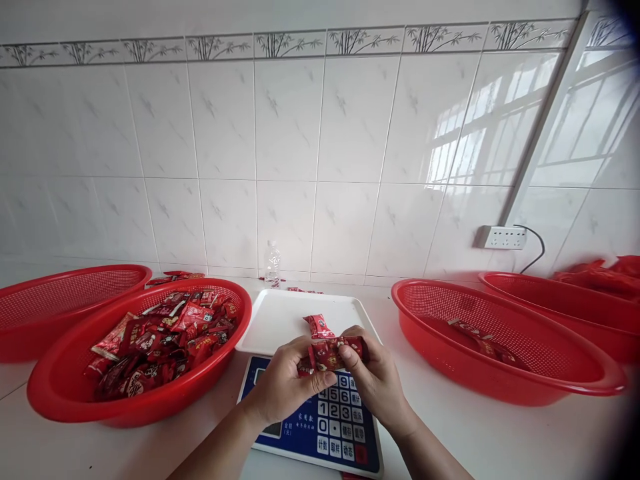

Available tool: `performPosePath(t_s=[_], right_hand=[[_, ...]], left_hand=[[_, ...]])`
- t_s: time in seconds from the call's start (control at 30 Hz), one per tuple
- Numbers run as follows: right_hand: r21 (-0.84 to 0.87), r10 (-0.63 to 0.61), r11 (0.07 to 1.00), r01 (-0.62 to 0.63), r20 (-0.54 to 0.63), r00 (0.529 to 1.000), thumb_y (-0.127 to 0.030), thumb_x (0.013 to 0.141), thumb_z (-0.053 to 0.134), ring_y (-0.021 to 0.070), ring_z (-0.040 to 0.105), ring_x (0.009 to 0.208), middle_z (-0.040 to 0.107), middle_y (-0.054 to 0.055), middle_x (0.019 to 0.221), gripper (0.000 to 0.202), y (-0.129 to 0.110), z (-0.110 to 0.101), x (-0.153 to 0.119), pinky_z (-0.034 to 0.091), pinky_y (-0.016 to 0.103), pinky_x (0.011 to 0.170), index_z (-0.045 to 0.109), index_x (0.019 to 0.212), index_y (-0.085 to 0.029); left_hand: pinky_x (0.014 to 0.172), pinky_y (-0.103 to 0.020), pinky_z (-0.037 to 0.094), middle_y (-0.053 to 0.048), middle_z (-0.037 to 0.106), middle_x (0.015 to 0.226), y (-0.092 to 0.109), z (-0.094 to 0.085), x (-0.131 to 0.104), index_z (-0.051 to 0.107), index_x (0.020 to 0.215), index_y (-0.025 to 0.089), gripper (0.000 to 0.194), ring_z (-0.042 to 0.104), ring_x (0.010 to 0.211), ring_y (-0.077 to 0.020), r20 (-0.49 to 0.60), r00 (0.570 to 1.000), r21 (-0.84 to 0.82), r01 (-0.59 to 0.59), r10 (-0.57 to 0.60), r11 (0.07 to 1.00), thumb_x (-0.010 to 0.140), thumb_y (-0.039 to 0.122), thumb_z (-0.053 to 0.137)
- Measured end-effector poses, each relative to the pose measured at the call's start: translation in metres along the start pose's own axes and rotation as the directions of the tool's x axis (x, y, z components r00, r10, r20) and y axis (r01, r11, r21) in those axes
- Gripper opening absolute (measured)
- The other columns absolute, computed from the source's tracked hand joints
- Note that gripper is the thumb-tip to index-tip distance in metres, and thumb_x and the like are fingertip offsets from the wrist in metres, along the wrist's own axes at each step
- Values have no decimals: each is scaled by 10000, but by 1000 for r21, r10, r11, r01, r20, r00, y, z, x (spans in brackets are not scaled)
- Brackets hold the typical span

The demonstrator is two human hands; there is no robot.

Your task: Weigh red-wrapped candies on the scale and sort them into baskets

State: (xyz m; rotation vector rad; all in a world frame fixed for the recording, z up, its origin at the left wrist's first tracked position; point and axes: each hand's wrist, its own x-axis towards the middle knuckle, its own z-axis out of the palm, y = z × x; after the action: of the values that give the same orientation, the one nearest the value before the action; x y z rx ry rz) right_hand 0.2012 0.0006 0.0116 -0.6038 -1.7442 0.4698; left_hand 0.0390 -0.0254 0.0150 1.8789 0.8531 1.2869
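My left hand (295,377) and my right hand (373,367) are both closed on small red snack packets (327,355), held between them above the keypad of a digital scale (287,448). How many packets are in the grip I cannot tell, since the fingers cover part of them. Just beyond the hands, another red packet (319,326) shows over the scale's white tray (280,313); whether it rests there or is held is unclear. To the left, a red plastic basket (47,393) is heaped with wrapped packets (165,340).
At right, a red basket (430,353) contains a few packets (493,347), with another basket (550,293) behind it. A further basket (75,287) is at far left. A clear bottle (273,261) stands by the tiled wall, where a power socket (503,237) is mounted.
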Motion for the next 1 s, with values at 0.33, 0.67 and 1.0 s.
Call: performPosePath(t_s=[0.33,0.67,1.0], right_hand=[[75,128,986,-148,225,966,-481,874,487,130,482,586,531,-3,640,350,-1,-3,1,426,243,544,569,728,-174],[54,121,989,-138,244,962,-464,890,465,131,489,589,550,6,647,361,-3,-1,-1,443,245,553,570,710,-169],[83,82,990,-110,292,953,-503,896,425,127,452,584,516,-2,646,407,-2,-3,0,412,241,549,540,687,-174]], left_hand=[[860,-330,444,-65,669,949,6,2,-1,672,1051,177,281,589,897,-206,30,1000,-105,-2,6,994,876,352,538],[765,-273,455,-38,671,830,2,5,-2,692,988,186,320,575,759,-171,15,999,-81,35,-34,996,867,434,530],[638,-253,446,15,540,560,-1,5,-3,712,953,193,343,457,536,-116,-60,995,-140,69,-78,988,864,467,524]])
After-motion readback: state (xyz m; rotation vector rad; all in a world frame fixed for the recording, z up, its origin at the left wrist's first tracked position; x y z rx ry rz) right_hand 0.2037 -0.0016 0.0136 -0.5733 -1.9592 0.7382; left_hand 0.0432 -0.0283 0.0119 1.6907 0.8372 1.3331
